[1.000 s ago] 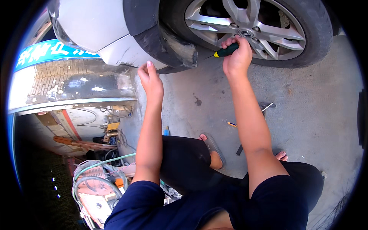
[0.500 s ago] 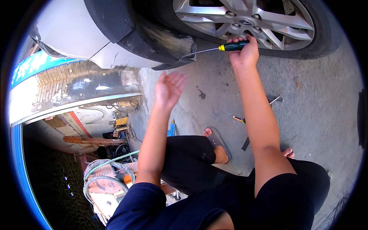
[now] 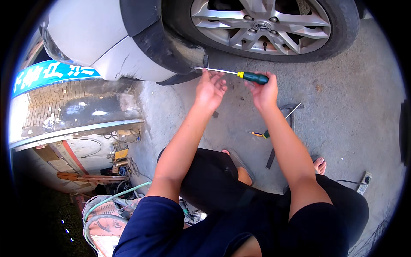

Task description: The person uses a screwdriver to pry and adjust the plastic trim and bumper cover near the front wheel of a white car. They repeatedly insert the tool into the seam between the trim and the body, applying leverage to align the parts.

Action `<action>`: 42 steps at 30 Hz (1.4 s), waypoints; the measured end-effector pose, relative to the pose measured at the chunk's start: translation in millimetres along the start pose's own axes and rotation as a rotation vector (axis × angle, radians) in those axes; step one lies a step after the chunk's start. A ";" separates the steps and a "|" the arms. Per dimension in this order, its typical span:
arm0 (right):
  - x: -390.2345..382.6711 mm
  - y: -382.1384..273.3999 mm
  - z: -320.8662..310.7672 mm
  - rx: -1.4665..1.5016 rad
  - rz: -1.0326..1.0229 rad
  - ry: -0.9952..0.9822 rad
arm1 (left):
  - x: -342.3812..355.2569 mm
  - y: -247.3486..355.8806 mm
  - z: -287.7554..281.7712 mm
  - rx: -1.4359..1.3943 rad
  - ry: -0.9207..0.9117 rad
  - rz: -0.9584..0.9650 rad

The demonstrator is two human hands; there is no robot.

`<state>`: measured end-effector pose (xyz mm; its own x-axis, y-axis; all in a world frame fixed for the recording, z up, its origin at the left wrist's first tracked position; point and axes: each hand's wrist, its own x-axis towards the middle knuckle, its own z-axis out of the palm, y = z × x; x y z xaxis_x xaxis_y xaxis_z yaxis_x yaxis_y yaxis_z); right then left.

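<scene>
My right hand [image 3: 263, 90] grips the green and yellow handle of a screwdriver [image 3: 252, 77]. Its metal shaft runs left to the scuffed lower end of the black wheel-arch trim [image 3: 182, 55] on the white bumper [image 3: 128, 64]. My left hand [image 3: 209, 90] is just below that end, palm up, fingers apart and loosely curled, fingertips by the shaft near its tip; exact contact is unclear. The alloy wheel [image 3: 261, 26] stands right behind the trim.
Tools lie on the concrete floor [image 3: 321, 107]: a small screwdriver [image 3: 257, 134], a hammer-like tool [image 3: 293, 124] and a dark bar [image 3: 269, 159]. A power strip [image 3: 364, 182] is at right. Hoses and machinery [image 3: 105, 214] crowd the lower left beside a wall [image 3: 77, 107].
My right hand has moved down from beside the wheel, the screwdriver now lying across at the trim end. My left hand has swung rightward to the shaft near the tip.
</scene>
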<state>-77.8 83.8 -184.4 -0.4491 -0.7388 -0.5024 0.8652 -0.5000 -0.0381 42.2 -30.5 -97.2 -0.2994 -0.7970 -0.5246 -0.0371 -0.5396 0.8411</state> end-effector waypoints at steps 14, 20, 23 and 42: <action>-29.8 80.0 -65.1 -0.935 0.439 -0.744 | -19.2 -11.7 -22.7 0.296 0.067 0.114; -79.5 122.3 -31.6 -0.722 0.484 -0.570 | -21.7 15.4 -47.0 0.393 -0.010 0.023; -80.9 122.9 -22.2 -0.805 0.410 -0.483 | -23.4 19.1 -41.2 0.407 -0.007 0.037; -107.0 136.6 2.0 -1.148 0.117 -0.334 | -27.6 25.3 -32.8 0.337 0.090 0.036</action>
<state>88.0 93.7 -134.1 -0.2433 -0.9185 -0.3117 0.5225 0.1466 -0.8399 80.8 -31.0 -65.8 -0.2215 -0.8427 -0.4907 -0.3452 -0.4029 0.8477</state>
